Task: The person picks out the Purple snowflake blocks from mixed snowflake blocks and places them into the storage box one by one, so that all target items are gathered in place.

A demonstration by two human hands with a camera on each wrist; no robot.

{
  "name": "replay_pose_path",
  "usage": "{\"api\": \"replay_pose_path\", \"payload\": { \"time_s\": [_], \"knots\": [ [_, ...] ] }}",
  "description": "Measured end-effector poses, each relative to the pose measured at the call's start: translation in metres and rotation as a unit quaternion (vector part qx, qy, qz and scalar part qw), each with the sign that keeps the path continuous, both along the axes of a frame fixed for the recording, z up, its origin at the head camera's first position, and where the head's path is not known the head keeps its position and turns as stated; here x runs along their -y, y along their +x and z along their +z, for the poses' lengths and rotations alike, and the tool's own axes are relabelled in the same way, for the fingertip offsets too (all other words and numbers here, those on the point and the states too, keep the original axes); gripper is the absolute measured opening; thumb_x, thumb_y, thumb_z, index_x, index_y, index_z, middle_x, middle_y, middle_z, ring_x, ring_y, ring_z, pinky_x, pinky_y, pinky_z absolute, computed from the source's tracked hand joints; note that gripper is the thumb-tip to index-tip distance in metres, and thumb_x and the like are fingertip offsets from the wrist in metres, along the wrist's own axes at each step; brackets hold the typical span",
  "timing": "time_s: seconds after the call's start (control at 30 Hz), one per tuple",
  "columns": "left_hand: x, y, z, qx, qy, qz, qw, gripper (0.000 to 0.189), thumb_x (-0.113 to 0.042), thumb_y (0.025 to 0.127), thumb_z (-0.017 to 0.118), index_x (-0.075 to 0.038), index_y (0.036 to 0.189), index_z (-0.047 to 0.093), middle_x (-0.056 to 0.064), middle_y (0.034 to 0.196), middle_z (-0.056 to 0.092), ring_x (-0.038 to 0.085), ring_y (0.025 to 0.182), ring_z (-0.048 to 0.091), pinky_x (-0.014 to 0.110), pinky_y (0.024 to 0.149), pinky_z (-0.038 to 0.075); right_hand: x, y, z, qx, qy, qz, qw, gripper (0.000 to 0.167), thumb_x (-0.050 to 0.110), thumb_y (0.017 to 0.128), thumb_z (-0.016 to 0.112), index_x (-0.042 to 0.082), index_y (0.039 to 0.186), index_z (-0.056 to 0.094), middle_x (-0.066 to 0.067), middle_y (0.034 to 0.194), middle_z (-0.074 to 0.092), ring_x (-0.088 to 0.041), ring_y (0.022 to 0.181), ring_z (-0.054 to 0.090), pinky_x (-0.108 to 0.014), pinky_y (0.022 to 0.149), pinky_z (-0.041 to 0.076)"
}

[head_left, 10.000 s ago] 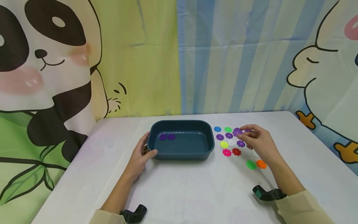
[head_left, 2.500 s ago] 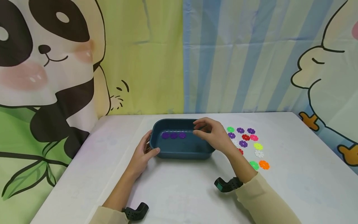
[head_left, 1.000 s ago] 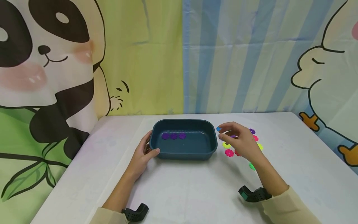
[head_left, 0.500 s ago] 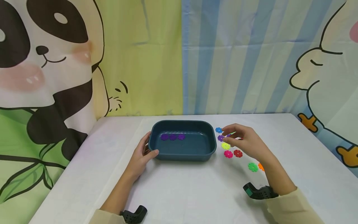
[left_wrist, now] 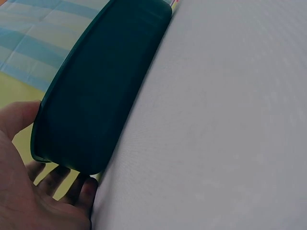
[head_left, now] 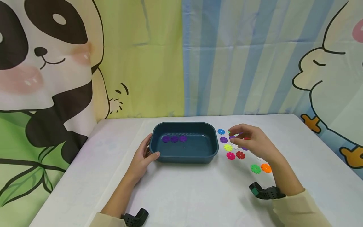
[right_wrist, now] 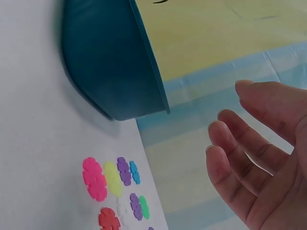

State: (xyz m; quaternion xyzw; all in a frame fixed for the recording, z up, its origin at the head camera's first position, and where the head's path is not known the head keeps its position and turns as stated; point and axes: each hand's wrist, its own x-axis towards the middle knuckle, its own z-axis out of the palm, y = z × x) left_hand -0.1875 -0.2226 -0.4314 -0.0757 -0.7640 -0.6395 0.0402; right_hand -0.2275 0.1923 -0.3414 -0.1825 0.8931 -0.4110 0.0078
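Observation:
My left hand grips the left end of a dark teal plastic basin, thumb at the near corner of its rim. In the left wrist view the fingers bend around the basin's end wall. Three purple snowflake discs lie in a row inside. My right hand hovers over the discs to the basin's right, partly covering several. Its thumb and fingertips stand apart with nothing between them in the right wrist view. Nearest its fingertips are a purple disc and a blue disc.
More loose discs lie on the white table: yellow, pink, red, green and orange. White ones are partly hidden. A patterned curtain hangs behind the table.
Ten seconds ago the basin held two purple discs and my right hand pinched another; now three lie inside. Since one second ago my right hand has drifted slightly right. The left hand keeps its grip.

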Motion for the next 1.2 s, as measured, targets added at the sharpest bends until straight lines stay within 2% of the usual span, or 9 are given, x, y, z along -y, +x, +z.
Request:
{"api": "replay_pose_path", "payload": {
  "time_s": [0.2, 0.4, 0.53, 0.77, 1.2],
  "knots": [
    [0.000, 0.000, 0.001, -0.001, 0.002, -0.002, 1.0000, 0.081, -0.010, 0.096, 0.066, -0.016, 0.165, 0.023, 0.016, 0.167, 0.032, 0.039, 0.147, 0.043, 0.008, 0.101, 0.039, -0.004, 0.001, 0.002, 0.001, 0.001, -0.002, 1.0000, 0.040, 0.024, 0.095, 0.075, 0.009, 0.131, 0.065, -0.013, 0.123, 0.069, -0.029, 0.102, 0.069, -0.032, 0.074, 0.061],
    [0.001, 0.000, 0.000, 0.001, 0.003, -0.001, 1.0000, 0.081, -0.011, 0.097, 0.066, -0.016, 0.165, 0.023, 0.016, 0.166, 0.033, 0.038, 0.146, 0.043, 0.008, 0.100, 0.040, -0.011, -0.003, 0.000, 0.013, -0.004, 0.003, 0.9999, 0.038, 0.023, 0.095, 0.076, 0.011, 0.130, 0.066, -0.013, 0.124, 0.069, -0.030, 0.104, 0.069, -0.040, 0.078, 0.062],
    [0.001, -0.001, 0.000, 0.001, 0.002, 0.000, 1.0000, 0.081, -0.011, 0.097, 0.066, -0.016, 0.165, 0.024, 0.016, 0.166, 0.034, 0.038, 0.146, 0.044, 0.008, 0.100, 0.040, -0.018, -0.007, -0.004, 0.021, -0.003, 0.002, 0.9998, 0.038, 0.024, 0.095, 0.075, 0.011, 0.130, 0.066, -0.017, 0.127, 0.069, -0.030, 0.103, 0.070, -0.040, 0.080, 0.061],
    [0.000, -0.001, 0.001, 0.000, -0.001, 0.000, 1.0000, 0.080, -0.011, 0.097, 0.065, -0.016, 0.165, 0.023, 0.016, 0.166, 0.033, 0.038, 0.147, 0.043, 0.007, 0.100, 0.040, -0.026, -0.010, -0.007, 0.051, -0.022, 0.001, 0.9984, 0.040, 0.024, 0.096, 0.074, 0.010, 0.132, 0.064, -0.023, 0.133, 0.065, -0.041, 0.104, 0.070, -0.040, 0.084, 0.061],
    [-0.001, 0.000, 0.002, 0.002, -0.007, 0.004, 1.0000, 0.081, -0.011, 0.097, 0.065, -0.016, 0.165, 0.023, 0.015, 0.167, 0.033, 0.037, 0.149, 0.041, 0.007, 0.101, 0.037, -0.033, -0.012, -0.012, 0.065, -0.015, -0.015, 0.9976, 0.044, 0.026, 0.097, 0.072, 0.008, 0.137, 0.063, -0.021, 0.136, 0.064, -0.037, 0.109, 0.070, -0.036, 0.086, 0.058]
  ]
}}
